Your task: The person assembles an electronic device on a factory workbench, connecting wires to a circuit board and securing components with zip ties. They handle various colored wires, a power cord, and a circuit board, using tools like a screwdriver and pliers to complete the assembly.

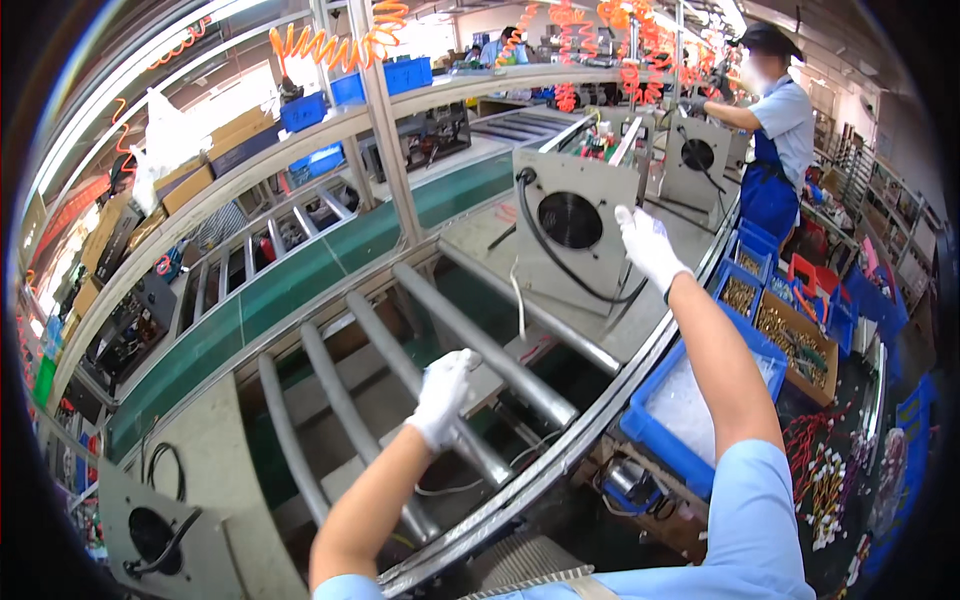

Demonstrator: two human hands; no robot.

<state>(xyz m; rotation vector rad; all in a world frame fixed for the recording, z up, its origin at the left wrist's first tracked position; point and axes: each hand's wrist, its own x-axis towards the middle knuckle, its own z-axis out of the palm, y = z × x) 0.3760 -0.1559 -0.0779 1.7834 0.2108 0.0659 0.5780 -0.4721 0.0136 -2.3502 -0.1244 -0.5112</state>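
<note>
My right hand (652, 250), in a white glove, is at the right edge of a grey metal equipment case (600, 185). Its fingers are stretched out, and the frame does not settle whether they touch the case. That case has a round black fan grille (570, 220) and a thick black cable (555, 262) looping down from its upper left corner. Over the metal rollers (375, 335) hovers my left hand (443, 398), also gloved, its fingers curled closed. What they hold, if anything, is hidden. A thin white cord (518, 300) hangs between the hands.
A second fan case (695, 160) stands farther along the line, near a co-worker (780, 130); another case (160, 530) is at lower left. Blue bins (640, 425) and a cardboard box of brass-coloured parts (800, 345) line the right side. Orange coiled hoses (340, 40) hang overhead.
</note>
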